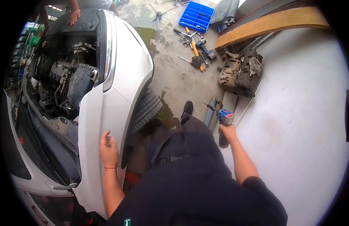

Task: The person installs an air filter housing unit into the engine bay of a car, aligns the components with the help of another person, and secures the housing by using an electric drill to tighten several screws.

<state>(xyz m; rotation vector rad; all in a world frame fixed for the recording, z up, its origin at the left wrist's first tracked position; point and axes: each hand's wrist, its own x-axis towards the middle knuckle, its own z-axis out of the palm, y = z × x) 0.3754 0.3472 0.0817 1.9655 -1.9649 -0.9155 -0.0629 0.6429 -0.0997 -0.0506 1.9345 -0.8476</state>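
My right hand [229,132] is wrapped round the handle of a blue and black cordless power driver [225,116]. A slim bit sticks out of its nose toward the upper left, near the white wall. My left hand [109,151] is over the white front fender [116,103] of a car, its fingers apart and slightly bent, with nothing in it. Whether it touches the panel I cannot tell. Left of the fender the engine bay [67,81] lies open. A tyre [146,111] shows below the wheel arch.
Hand tools and another cordless tool [209,52] lie on the concrete floor, near a blue divided tray [197,16]. A dirty metal housing [240,72] and a grey cylinder [210,113] stand by the white wall [295,113]. Another person's hand [74,17] rests at the car's front.
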